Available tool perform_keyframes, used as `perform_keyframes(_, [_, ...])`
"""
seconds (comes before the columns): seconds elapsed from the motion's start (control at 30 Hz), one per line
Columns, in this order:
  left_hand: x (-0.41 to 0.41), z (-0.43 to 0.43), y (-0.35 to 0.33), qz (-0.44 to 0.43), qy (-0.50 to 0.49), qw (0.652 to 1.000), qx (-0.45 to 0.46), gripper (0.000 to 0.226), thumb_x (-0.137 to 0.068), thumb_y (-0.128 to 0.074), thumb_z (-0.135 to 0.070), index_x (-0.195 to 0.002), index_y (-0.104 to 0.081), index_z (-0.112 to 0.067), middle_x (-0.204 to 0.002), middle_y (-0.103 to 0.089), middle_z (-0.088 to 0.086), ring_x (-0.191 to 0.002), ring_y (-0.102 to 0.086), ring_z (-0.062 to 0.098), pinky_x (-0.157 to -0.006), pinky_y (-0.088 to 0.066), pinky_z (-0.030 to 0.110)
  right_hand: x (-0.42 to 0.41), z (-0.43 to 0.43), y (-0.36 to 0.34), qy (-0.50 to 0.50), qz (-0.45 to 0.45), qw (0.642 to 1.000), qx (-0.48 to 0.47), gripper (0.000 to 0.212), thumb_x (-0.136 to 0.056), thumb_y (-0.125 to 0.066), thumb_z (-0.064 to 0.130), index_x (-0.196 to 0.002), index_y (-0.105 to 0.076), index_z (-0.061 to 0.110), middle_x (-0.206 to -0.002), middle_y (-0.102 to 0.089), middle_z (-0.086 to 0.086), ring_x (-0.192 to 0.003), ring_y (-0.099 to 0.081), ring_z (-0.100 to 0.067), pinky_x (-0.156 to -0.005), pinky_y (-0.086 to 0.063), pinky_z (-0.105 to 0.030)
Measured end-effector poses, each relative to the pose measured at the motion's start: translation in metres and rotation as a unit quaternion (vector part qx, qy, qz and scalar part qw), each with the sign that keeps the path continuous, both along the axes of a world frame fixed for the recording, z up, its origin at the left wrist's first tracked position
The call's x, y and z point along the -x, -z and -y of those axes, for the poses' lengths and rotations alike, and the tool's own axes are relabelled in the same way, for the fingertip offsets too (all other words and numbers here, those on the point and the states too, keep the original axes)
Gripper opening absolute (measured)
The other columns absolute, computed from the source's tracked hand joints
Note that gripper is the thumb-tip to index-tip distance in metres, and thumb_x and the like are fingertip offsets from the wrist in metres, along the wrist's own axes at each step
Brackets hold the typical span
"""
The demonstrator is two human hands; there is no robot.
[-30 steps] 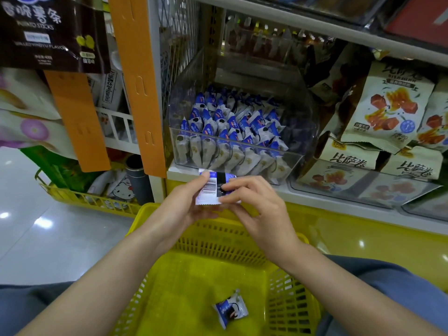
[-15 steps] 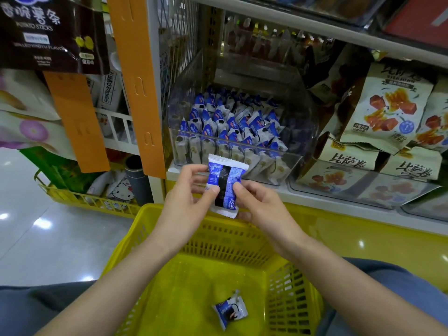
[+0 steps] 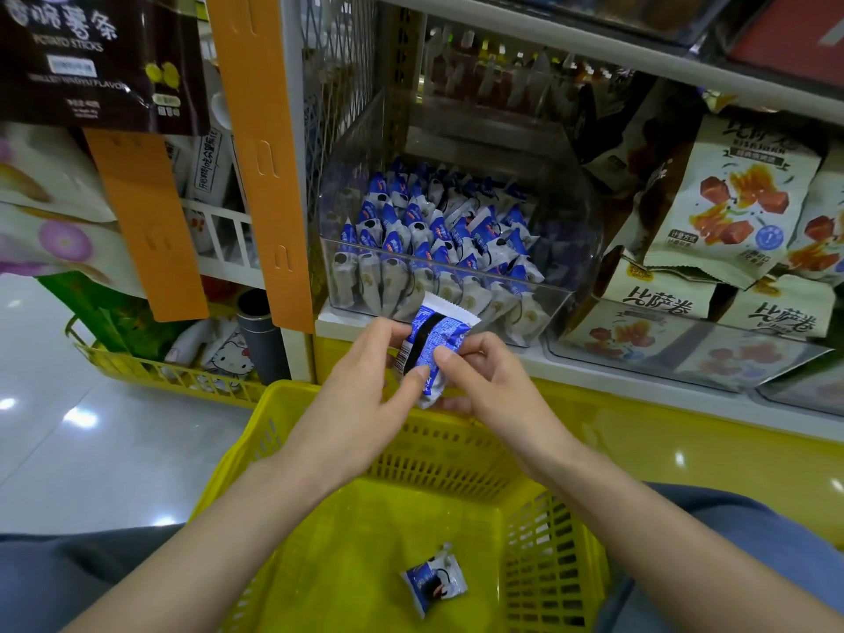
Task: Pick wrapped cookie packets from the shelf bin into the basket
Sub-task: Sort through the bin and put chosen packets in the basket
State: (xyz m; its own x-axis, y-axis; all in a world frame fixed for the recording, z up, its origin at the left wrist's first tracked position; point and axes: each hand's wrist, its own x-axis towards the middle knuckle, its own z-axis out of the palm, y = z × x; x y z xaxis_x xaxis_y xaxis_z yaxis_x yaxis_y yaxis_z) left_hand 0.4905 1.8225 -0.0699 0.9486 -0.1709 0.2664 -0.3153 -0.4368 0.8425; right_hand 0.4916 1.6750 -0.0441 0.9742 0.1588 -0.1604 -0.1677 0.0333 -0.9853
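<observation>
**Second cookie packet held over the basket**

Both hands grip one wrapped cookie packet [image 3: 431, 347] above the far rim of the yellow basket [image 3: 438, 450]. The left hand [image 3: 361, 399] pinches its left edge and lower front with thumb and fingers; the right hand [image 3: 488, 390] pinches the right side, thumb on the blue face. The packet stands tilted, crimped end up, its printed back seam turned toward the camera, which suggests the person is checking the wrapper before dropping it. Whether the fingers behind the packet also touch it cannot be told.

Held here, just in front of the clear shelf bin [image 3: 566, 249], the packet needs only a short drop into the basket. One packet in the basket [image 3: 434, 582] already lies on the floor near the right wall, so the task looks barely begun; the bin is packed with rows of the same blue-and-white packets.

The bin sits on a white shelf with a yellow base below. Beige snack bags [image 3: 730, 203] fill the neighbouring tray to the right, orange hanging strips [image 3: 260, 153] flank the left, and a glossy pale floor [image 3: 91, 427] reflects ceiling lights.
</observation>
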Motion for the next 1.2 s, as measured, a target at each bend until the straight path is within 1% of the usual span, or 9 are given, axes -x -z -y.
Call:
perform_keyframes(0.2, [-0.005,-0.007,-0.008,-0.016,0.052,0.999,-0.008,0.013,-0.092,-0.05,-0.029,-0.105,-0.05,-0.025,-0.106,-0.06,-0.012,-0.092,-0.058,0.001,-0.075,-0.048,0.023,0.001,0.002,0.003,-0.028,0.037,0.999,0.002,0.029,-0.09,-0.053,0.009,-0.117,-0.041,0.003,-0.113,-0.063,-0.012,-0.081,-0.068,-0.013,-0.066,-0.059,-0.031])
perform_keyframes(0.27, [-0.004,-0.009,-0.01,-0.007,0.052,0.998,-0.047,0.014,-0.095,-0.047,-0.025,-0.108,-0.05,-0.021,-0.106,-0.061,-0.007,-0.094,-0.059,0.006,-0.079,-0.049,0.03,0.001,0.002,0.005,-0.039,0.051,0.998,0.016,0.032,-0.091,-0.053,0.01,-0.121,-0.041,0.009,-0.112,-0.063,-0.009,-0.082,-0.069,-0.016,-0.071,-0.059,-0.034])
perform_keyframes(0.4, [0.001,-0.007,-0.013,0.022,0.011,0.988,-0.151,0.024,-0.095,-0.042,-0.021,-0.119,-0.043,-0.022,-0.105,-0.063,0.001,-0.089,-0.061,0.021,-0.073,-0.049,0.041,0.002,-0.001,0.014,-0.051,0.086,0.994,0.048,0.027,-0.09,-0.055,0.009,-0.11,-0.045,0.022,-0.101,-0.063,-0.001,-0.075,-0.068,-0.011,-0.065,-0.057,-0.027])
perform_keyframes(0.63, [0.001,-0.006,-0.007,0.109,-0.052,0.952,-0.282,0.028,-0.097,-0.038,-0.03,-0.121,-0.048,-0.018,-0.1,-0.065,0.001,-0.086,-0.062,0.024,-0.057,-0.034,0.029,0.002,-0.002,0.023,-0.072,0.132,0.976,0.155,0.03,-0.087,-0.062,0.021,-0.103,-0.047,0.042,-0.097,-0.065,0.009,-0.083,-0.069,-0.017,-0.073,-0.058,-0.041])
perform_keyframes(0.73, [0.002,-0.005,-0.008,0.114,-0.06,0.953,-0.276,0.024,-0.096,-0.041,-0.025,-0.113,-0.052,-0.011,-0.087,-0.065,0.006,-0.076,-0.062,0.029,-0.053,-0.032,0.031,0.002,-0.002,0.023,-0.076,0.139,0.975,0.157,0.032,-0.085,-0.063,0.021,-0.103,-0.048,0.042,-0.098,-0.065,0.008,-0.083,-0.068,-0.019,-0.073,-0.058,-0.04])
perform_keyframes(0.87, [0.0,-0.004,-0.006,0.085,-0.063,0.968,-0.228,0.019,-0.096,-0.038,-0.024,-0.105,-0.049,-0.012,-0.084,-0.062,0.008,-0.076,-0.059,0.032,-0.057,-0.035,0.036,0.003,-0.002,0.024,-0.085,0.157,0.964,0.195,0.031,-0.086,-0.062,0.024,-0.103,-0.045,0.045,-0.1,-0.065,0.007,-0.086,-0.067,-0.017,-0.076,-0.057,-0.04])
perform_keyframes(1.0, [0.002,-0.004,-0.005,0.106,-0.085,0.96,-0.243,0.016,-0.097,-0.036,-0.028,-0.089,-0.043,-0.017,-0.065,-0.052,0.001,-0.058,-0.05,0.027,-0.05,-0.031,0.033,0.005,-0.001,0.025,-0.095,0.197,0.946,0.24,0.029,-0.089,-0.06,0.024,-0.107,-0.045,0.041,-0.096,-0.065,0.011,-0.082,-0.064,-0.004,-0.072,-0.052,-0.018])
perform_keyframes(1.1, [0.0,-0.004,-0.004,0.106,-0.097,0.962,-0.233,0.015,-0.097,-0.039,-0.025,-0.083,-0.035,-0.02,-0.06,-0.042,-0.004,-0.053,-0.037,0.021,-0.05,-0.027,0.031,0.006,-0.002,0.025,-0.1,0.201,0.945,0.238,0.023,-0.09,-0.058,0.024,-0.103,-0.047,0.039,-0.092,-0.064,0.013,-0.077,-0.063,-0.001,-0.067,-0.05,-0.014])
perform_keyframes(1.2, [0.0,-0.004,-0.003,0.086,-0.085,0.973,-0.197,0.015,-0.096,-0.04,-0.026,-0.086,-0.045,-0.017,-0.063,-0.049,-0.002,-0.057,-0.047,0.024,-0.05,-0.034,0.034,0.004,-0.003,0.026,-0.084,0.168,0.96,0.208,0.017,-0.091,-0.055,0.022,-0.094,-0.047,0.036,-0.088,-0.064,0.011,-0.073,-0.064,-0.002,-0.062,-0.053,-0.019])
